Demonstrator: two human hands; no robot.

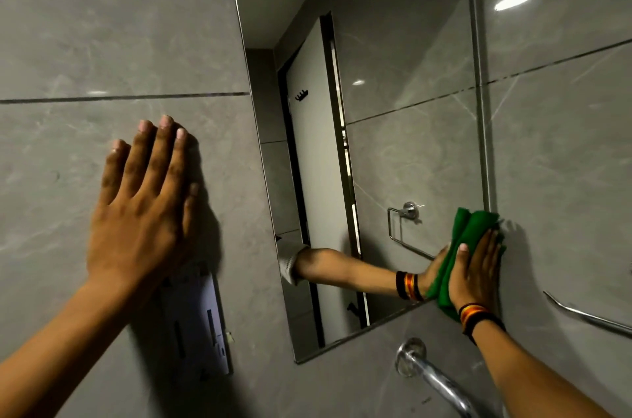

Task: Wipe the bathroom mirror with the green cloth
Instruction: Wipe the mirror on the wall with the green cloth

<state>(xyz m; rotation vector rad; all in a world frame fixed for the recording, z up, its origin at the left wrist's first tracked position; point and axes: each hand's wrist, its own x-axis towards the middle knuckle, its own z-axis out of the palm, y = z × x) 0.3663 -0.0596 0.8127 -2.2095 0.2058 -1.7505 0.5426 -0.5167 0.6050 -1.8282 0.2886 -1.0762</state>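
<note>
Head view, looking up and forward at a grey tiled wall: my right hand (473, 272) lies flat with fingers extended and close together, pressing the bunched green cloth (460, 246) against the lower right corner of the mirror (393, 144), at the right of centre in the frame; the cloth overlaps the mirror's right edge and touches the adjoining tile, and its lower fold hangs just past the mirror's bottom edge. The cloth is pinned under the palm rather than pinched, so I hold it by pressure alone. My left hand (143, 212), in the left half of the frame, is spread fully open and empty, palm against the wall tile (85, 41), apparently as a brace. I judge the wiping to be under way, with the cloth working one corner; the remaining glass, running up toward the top centre of the frame, shows no obvious streaks or wet trail, so I cannot tell which parts are already wiped and which are left. The reflected arm and a reflected towel ring (405, 222) appear in the glass. As for containers, the only candidate is a pale wall-mounted dispenser (201, 325) below my left wrist, lower left of centre; its contents are not visible. A chrome tap (431, 373) sits at the bottom right, and a rail (588, 315) at the right edge.
</note>
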